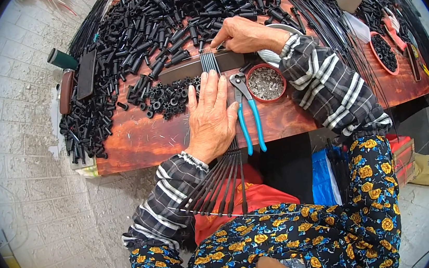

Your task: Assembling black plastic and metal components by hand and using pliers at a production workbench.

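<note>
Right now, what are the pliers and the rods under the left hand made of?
Pliers: grey head, metallic-looking, so probably steel; smooth blue handles look plastic or rubbery.
Rods: maybe metal or hard plastic; their greyish shine leaves it open.

pliers (242, 91) on table (289, 122), between rods (209, 61) and bowl (285, 85); bits (265, 83) in bowl; heap of parts (135, 30) behind

reddish wooden table (291, 120) | black tubes (193, 33) | blue-handled pliers (257, 121) | red bowl (268, 100)
</note>
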Demonstrator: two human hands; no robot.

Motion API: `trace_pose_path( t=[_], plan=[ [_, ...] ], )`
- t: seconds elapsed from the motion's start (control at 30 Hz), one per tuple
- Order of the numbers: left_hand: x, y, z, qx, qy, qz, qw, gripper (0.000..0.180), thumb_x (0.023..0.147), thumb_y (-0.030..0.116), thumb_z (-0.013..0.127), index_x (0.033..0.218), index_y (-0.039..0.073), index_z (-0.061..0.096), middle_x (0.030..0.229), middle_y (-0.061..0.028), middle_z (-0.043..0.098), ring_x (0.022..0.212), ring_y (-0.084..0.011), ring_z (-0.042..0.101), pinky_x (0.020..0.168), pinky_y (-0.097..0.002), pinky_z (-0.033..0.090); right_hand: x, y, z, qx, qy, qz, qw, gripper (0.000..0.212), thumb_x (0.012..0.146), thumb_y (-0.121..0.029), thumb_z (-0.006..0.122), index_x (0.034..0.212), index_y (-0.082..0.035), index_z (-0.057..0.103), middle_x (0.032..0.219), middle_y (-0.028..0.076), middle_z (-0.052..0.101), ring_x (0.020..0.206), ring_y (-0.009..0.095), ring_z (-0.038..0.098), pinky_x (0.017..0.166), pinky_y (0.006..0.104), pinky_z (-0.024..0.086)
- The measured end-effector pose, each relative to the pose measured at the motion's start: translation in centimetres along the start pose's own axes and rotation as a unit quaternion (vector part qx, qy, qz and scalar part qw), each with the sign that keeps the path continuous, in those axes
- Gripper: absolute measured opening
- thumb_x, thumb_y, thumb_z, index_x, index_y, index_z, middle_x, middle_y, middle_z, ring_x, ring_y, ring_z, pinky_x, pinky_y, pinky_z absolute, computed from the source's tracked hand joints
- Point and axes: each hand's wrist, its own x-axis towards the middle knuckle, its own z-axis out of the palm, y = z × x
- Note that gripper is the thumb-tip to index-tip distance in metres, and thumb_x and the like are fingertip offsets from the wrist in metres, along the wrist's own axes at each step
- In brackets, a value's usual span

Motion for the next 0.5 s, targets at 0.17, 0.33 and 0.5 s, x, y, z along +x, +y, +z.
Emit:
trace_pose_path(
  t=[0.17, 0.33, 0.5],
  plan=[
    [-0.1, 0.0, 0.1, -0.001, 0.001, 0.000, 1.000, 0.055, 0.089, 0.022, 0.055, 0.137, -0.003, 0.042, 0.145, -0.0236, 0.034, 0.139, -0.0368, 0.028, 0.112, -0.0536, 0.018, 0.3, 0.2, 0.0, -0.011, 0.005, 0.001, 1.000, 0.046, 0.066, 0.003, 0.051, 0.106, -0.006, 0.071, 0.082, 0.022, 0.068, 0.072, 0.029, 0.067, 0.068, 0.0352, 0.052],
    [0.2, 0.8, 0.2, -0.010, 0.000, 0.005, 1.000, 0.056, 0.089, 0.022, 0.056, 0.136, -0.004, 0.041, 0.145, -0.0237, 0.034, 0.138, -0.0370, 0.028, 0.112, -0.0530, 0.018, -0.1, 0.8, 0.3, -0.022, 0.051, -0.019, 0.998, 0.040, 0.067, 0.003, 0.053, 0.103, -0.001, 0.070, 0.084, 0.021, 0.069, 0.074, 0.030, 0.067, 0.068, 0.0360, 0.052],
    [-0.3, 0.3, -0.3, -0.003, 0.007, 0.002, 1.000, 0.056, 0.088, 0.022, 0.056, 0.136, -0.004, 0.042, 0.144, -0.0248, 0.035, 0.137, -0.0377, 0.030, 0.112, -0.0528, 0.018, 2.2, -0.7, 1.5, 0.006, 0.087, -0.030, 0.996, 0.032, 0.071, -0.003, 0.066, 0.102, 0.003, 0.069, 0.076, 0.017, 0.068, 0.071, 0.025, 0.067, 0.067, 0.0357, 0.052]
  ],
)
